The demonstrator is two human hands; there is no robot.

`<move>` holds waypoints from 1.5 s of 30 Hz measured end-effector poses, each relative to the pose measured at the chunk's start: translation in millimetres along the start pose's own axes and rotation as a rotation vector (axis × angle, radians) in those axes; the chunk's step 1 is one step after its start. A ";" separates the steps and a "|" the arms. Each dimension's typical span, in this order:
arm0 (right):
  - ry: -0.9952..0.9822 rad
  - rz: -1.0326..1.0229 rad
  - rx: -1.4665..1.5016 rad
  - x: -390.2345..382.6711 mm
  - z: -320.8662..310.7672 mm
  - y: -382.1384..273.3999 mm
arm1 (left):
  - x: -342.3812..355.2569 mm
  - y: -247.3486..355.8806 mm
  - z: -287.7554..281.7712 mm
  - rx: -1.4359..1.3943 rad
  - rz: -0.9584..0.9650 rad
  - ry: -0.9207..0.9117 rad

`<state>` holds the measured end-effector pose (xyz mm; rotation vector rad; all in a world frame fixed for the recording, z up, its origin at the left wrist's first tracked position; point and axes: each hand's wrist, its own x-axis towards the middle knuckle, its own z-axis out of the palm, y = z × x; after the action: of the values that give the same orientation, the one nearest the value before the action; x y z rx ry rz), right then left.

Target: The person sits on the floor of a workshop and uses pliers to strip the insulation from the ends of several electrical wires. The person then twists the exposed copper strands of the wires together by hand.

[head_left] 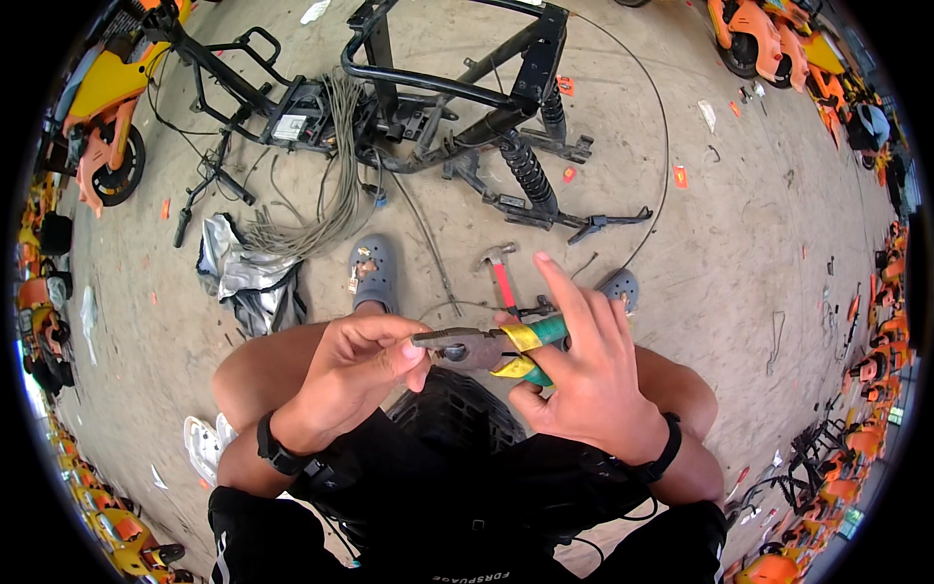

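Observation:
In front of my knees I hold a pair of pliers (472, 348) sideways between both hands. The handles, green with yellow bands, rest in my right hand (592, 375), its index finger stretched out forward. My left hand (365, 365) pinches the tip of the jaws between thumb and fingers. Whether some small piece sits in that pinch is hidden. Just beyond the pliers, a claw hammer (503, 277) with a red handle lies on the floor between my feet.
Ahead stands a black vehicle frame (467, 122) with a coil-spring shock absorber (528, 173). A bundle of grey cables (336, 185) drapes off it beside a silver-and-black cloth (243, 273). A long thin cable (665, 127) arcs across the floor. Orange vehicles (754, 34) line the edges.

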<state>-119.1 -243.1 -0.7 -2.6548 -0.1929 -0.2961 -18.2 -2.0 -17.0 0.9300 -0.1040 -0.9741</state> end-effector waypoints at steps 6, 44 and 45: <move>-0.012 -0.008 0.014 -2.7 5.4 4.5 | 1.6 -1.0 -2.1 0.044 0.002 0.025; -0.420 0.929 1.449 -1.8 62.1 -10.8 | 13.7 -53.6 19.4 0.507 -0.013 0.026; -0.373 0.907 1.444 -3.5 62.6 -10.1 | 13.4 -48.3 22.6 0.541 0.001 0.003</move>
<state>-113.3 -205.7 -51.8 -1.1200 0.5021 0.4831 -52.8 -37.0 -41.7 1.4245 -0.3792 -0.9607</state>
